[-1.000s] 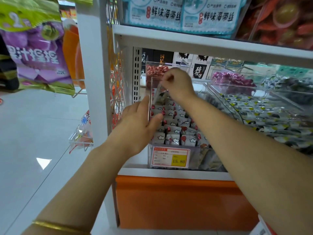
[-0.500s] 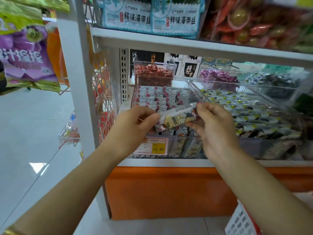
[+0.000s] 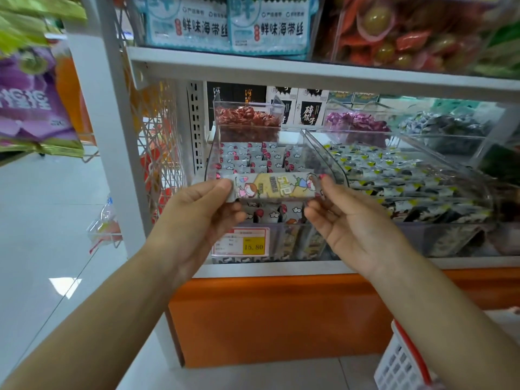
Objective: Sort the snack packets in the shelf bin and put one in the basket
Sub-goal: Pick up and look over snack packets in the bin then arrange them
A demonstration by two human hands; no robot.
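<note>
Fingers (image 3: 218, 187) of the left hand (image 3: 194, 220) pinch one short end of a long, flat, shiny snack packet (image 3: 274, 187) that has a cartoon child on its yellow and white wrapper. The right hand (image 3: 354, 226) pinches the other end with its fingertips (image 3: 325, 180). The packet is up in the air between the two sets of fingers and rests on nothing.

A second ago both hands were down at the clear plastic shelf bin (image 3: 320, 156). The right hand was reaching far back inside and the left was at the bin's side wall. Half a second ago the packet was out but tipped. Now it is level, with its picture side turned up to the person.

The bin is just behind the fingers. Its small packets (image 3: 253, 161), white with red dots, stand in neat rows. A yellow price tag (image 3: 253, 246) is just below the fingers.

I think this means one packet has been picked. The white plastic basket (image 3: 399, 358) with a red rim is low down, well apart from the fingers, under the right arm. The packet is not in it yet. One hand likely needs to let go so the other can carry it down.
</note>
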